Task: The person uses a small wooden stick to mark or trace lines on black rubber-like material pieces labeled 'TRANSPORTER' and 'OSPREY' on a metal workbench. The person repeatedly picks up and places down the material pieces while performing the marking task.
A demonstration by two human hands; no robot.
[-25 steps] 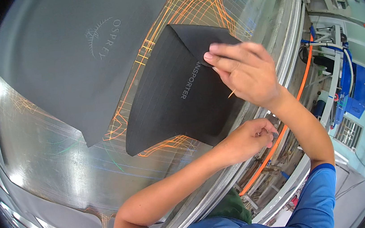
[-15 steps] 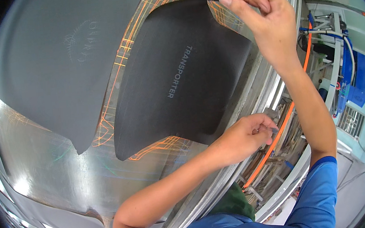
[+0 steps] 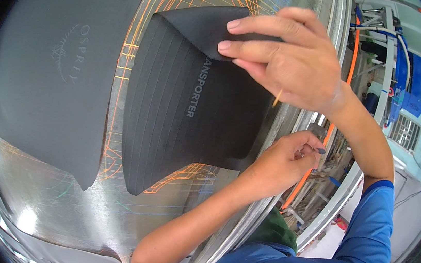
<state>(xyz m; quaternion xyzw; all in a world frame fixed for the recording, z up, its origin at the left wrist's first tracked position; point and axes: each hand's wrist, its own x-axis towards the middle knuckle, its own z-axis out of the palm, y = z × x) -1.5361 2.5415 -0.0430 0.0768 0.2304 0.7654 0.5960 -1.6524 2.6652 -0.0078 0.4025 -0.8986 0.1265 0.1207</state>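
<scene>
The right hand (image 3: 291, 65) pinched the dark ribbed fabric piece (image 3: 186, 103) on the shiny metal table (image 3: 47, 202). The left hand (image 3: 286, 159) was curled shut at the table's edge.

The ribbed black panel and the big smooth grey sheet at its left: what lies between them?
In the head view, between the ribbed black panel and the smooth grey sheet lies a strip of shiny metal table marked with orange lines.
</scene>
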